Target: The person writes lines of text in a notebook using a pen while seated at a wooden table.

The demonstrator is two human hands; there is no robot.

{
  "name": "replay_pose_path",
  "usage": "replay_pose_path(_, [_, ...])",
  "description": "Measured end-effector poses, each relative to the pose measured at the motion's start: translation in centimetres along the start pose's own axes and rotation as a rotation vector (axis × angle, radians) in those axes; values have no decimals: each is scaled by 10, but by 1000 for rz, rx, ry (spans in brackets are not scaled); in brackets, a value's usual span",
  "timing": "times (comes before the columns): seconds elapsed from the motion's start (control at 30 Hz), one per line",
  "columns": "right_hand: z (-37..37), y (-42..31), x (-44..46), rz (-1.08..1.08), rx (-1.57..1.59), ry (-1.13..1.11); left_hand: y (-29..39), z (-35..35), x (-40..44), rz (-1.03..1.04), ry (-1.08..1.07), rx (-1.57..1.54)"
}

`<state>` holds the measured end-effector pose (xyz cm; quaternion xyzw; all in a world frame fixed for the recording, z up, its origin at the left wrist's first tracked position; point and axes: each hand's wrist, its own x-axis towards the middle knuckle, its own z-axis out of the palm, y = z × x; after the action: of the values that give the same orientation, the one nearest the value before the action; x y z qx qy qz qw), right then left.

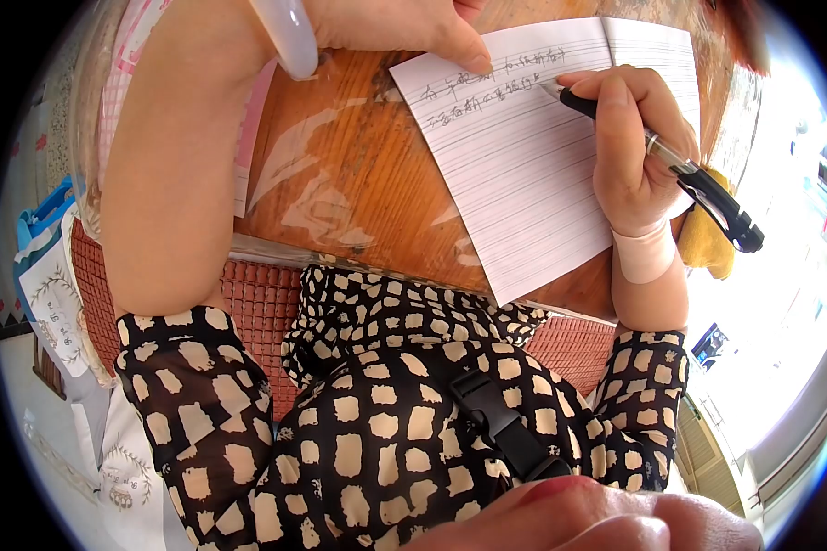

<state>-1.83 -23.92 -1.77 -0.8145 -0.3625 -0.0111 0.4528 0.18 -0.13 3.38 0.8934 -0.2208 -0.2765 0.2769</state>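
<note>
A sheet of lined paper lies slanted on the wooden table, with two lines of handwriting near its top. My right hand is closed around a black and silver pen, whose tip touches the paper at the end of the second written line. At the top edge of the view, my left hand rests with its thumb stretched out onto the paper's upper left edge. Most of its other fingers are cut off by the frame. A pale bangle circles my left wrist.
A clear plastic sheet covers the wooden table. Pink printed paper lies under my left forearm. Beyond my right wrist is a yellow item I cannot identify. A blue and white bag is at the left.
</note>
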Motion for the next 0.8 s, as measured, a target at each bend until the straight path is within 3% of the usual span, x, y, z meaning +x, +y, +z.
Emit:
replay_pose_path(0.17, [-1, -5, 0, 14, -64, -23, 11, 3, -2, -102, 10, 33])
replay_pose_path(0.3, [-1, -3, 1, 0, -30, -19, 3, 11, -10, 45, 134, 107])
replay_pose_path(0.47, [-1, -2, 0, 15, -15, -13, 7, 1, -3, -38, 37, 55])
replay_pose_path(0.57, [0, -3, 0, 18, -14, -1, 9, 11, -8, -11, 120, 142])
replay_pose_path(0.7, [0, 0, -1, 33, 32, 27, 6, -1, -2, -35, 21, 50])
replay_pose_path(0.8, [0, 4, -1, 21, 62, 37, 7, 7, -6, -4, 96, 116])
